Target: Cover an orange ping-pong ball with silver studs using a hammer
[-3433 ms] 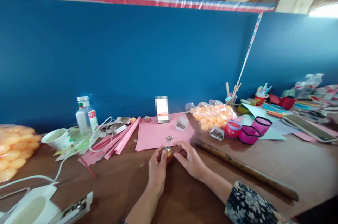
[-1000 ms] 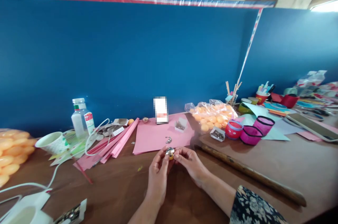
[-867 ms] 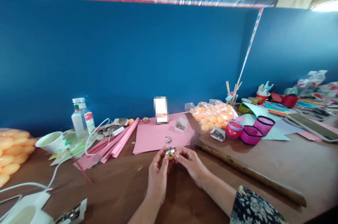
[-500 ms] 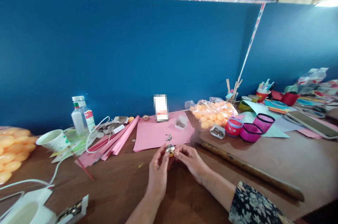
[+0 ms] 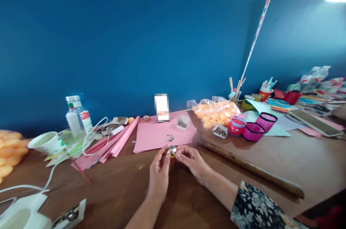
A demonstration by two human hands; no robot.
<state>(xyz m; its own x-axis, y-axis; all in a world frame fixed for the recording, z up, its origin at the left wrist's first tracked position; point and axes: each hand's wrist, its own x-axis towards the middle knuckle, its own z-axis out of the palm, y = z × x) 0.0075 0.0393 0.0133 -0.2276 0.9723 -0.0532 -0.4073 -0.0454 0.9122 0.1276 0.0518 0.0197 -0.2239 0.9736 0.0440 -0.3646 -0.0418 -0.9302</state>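
Observation:
Between my two hands is a small orange ball [image 5: 171, 152], its top covered with shiny metal pieces that look like thumbtacks. My left hand [image 5: 160, 166] grips it from the left with thumb and fingers. From the right, the closed fingertips of my right hand [image 5: 190, 160] press against it; whether they pinch a separate tack is too small to tell. Just beyond my fingers, several loose tacks [image 5: 170, 138] lie on pink paper [image 5: 151, 136]. A little white box [image 5: 183, 122] with more small pieces stands farther back on that paper.
A wooden stick [image 5: 254, 169] lies to the right of my hands. Behind it are a bag of orange balls [image 5: 216, 112], a box of tacks [image 5: 220, 131] and pink-and-black cups [image 5: 254, 131]. To the left stand a paper cup [image 5: 44, 143] and a glass bottle [image 5: 74, 117], near a white cable [image 5: 51, 176].
The view has shifted slightly, so everything sits a little farther left and higher. Both hands still hold the ball in nearly the same pose.

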